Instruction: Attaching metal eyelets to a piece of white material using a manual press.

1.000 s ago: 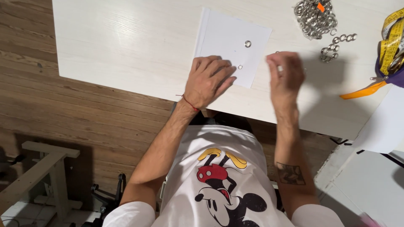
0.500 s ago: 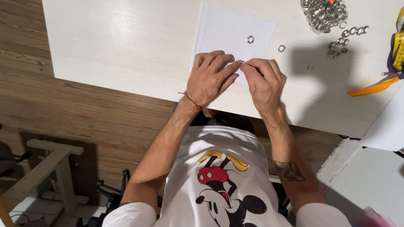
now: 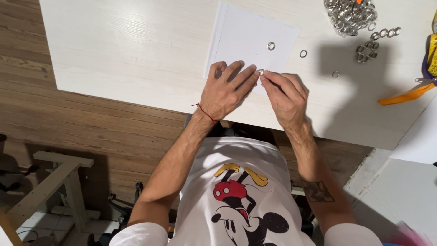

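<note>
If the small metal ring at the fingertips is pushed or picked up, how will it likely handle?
The metal ring looks tiny and thin, so probably light and fiddly to pinch. Its shine suggests it's slippery. Lying flat on the white paper, it would likely slide; on edge, it might roll.

— Where did things sit on the worktop?

— A stack of paper sheets lay at its middle. Both hands rested on the stack's near edge, the left hand beside the right hand, fingertips meeting at a small ring.

— And the other rings?

— One ring lay on the paper farther back. Another lay just right of the sheets. A heap of rings sat at the far right.
</note>
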